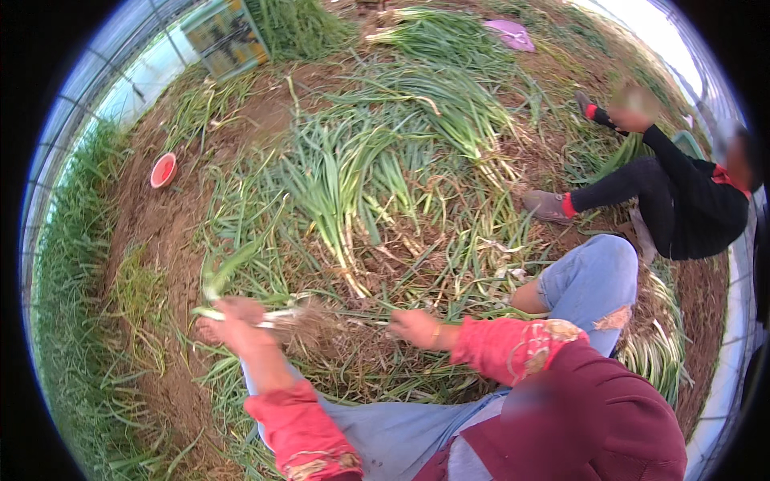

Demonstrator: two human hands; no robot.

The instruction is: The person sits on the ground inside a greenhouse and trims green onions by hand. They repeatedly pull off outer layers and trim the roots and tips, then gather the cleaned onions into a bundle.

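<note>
My left hand [237,327] is closed around a green onion [281,316] above my knee. Its white stem and blurred brown roots point right, towards my other hand, and its leaves bend up and away. My right hand [416,329] hovers over the litter between my legs with fingers curled. A thin pale strip shows at its fingertips, but whether they grip it is unclear. Just beyond my hands, a loose bunch of green onions [343,210] lies with roots towards me, among scattered leaves and stalks.
More green onions [445,42] lie heaped at the back, near a purple plastic item [510,35]. A crate [225,39] stands far left, a red bowl [163,170] nearer. On the right sits another person [680,198]; a bundle of onions [662,343] rests beside my knee.
</note>
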